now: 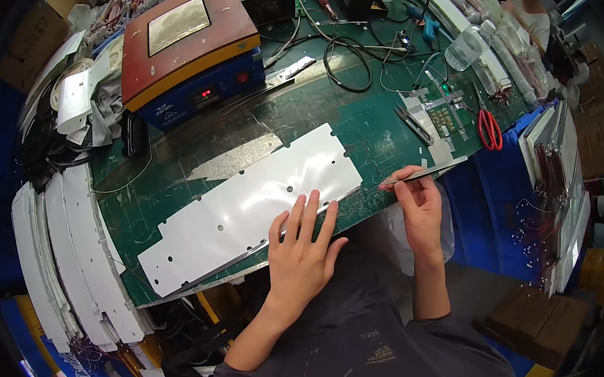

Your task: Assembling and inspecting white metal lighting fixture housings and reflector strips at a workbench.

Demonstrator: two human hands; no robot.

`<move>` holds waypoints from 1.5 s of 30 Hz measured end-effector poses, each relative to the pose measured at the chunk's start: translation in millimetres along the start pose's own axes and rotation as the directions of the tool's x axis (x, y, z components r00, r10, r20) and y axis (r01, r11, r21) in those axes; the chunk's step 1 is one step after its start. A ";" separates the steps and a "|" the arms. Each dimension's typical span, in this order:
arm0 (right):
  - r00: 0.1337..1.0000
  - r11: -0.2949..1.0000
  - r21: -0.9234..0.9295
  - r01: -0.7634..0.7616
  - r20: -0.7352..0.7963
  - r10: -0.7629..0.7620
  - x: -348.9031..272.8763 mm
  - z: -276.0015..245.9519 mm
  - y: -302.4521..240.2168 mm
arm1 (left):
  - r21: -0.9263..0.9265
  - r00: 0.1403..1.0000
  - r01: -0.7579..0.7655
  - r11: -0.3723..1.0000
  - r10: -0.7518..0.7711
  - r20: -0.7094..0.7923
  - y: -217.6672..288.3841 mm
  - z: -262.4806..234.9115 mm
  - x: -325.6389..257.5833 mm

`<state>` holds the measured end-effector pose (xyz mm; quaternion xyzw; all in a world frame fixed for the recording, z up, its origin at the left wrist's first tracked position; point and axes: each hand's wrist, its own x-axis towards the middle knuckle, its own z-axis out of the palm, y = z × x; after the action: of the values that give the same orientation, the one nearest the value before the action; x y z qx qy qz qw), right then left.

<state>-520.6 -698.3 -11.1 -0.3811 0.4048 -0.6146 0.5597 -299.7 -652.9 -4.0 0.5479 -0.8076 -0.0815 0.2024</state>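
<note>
Left hand (301,257): covers part of white panel's (253,207) near edge; right hand (420,214): fingers hide part of metal tool (447,168), whose left end is too small to make out; red-topped box (137,66): hides table (375,121) behind it; co-worker (536,26): blurred, partly hidden; dark shirt (417,351): cut off by lower edge, its print illegible

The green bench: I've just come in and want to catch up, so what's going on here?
A person is working at the bench. Their left hand is spread over the near edge of a white panel. Their right hand grips a slim metal tool, its tip pointing left, just clear of the panel's right end. Behind the panel stands a blue box with a red top; red scissors lie to the right.
</note>
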 end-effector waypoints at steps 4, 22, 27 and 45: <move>1.000 0.789 -0.614 0.025 0.029 -0.009 -5.5 6.2 -9.2 | -0.093 0.995 0.049 0.994 -0.057 -0.086 -6.5 10.5 19.6; 0.999 0.832 -0.553 0.041 0.028 -0.030 11.4 9.2 4.0 | -0.229 0.966 0.126 0.965 -0.171 -0.191 -12.4 37.0 76.5; 0.999 0.814 -0.579 0.034 0.031 -0.020 11.0 10.5 2.5 | -0.207 0.967 0.121 0.971 -0.162 -0.197 -12.3 36.6 76.3; 0.999 0.817 -0.576 0.024 0.046 0.002 14.7 8.6 4.3 | -0.213 0.969 0.149 0.966 -0.186 -0.165 -11.5 35.6 75.8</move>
<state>-512.3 -713.8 -11.5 -0.5483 0.5570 -0.4580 0.4234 -328.8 -730.1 -22.3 0.5967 -0.7238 -0.1281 0.3220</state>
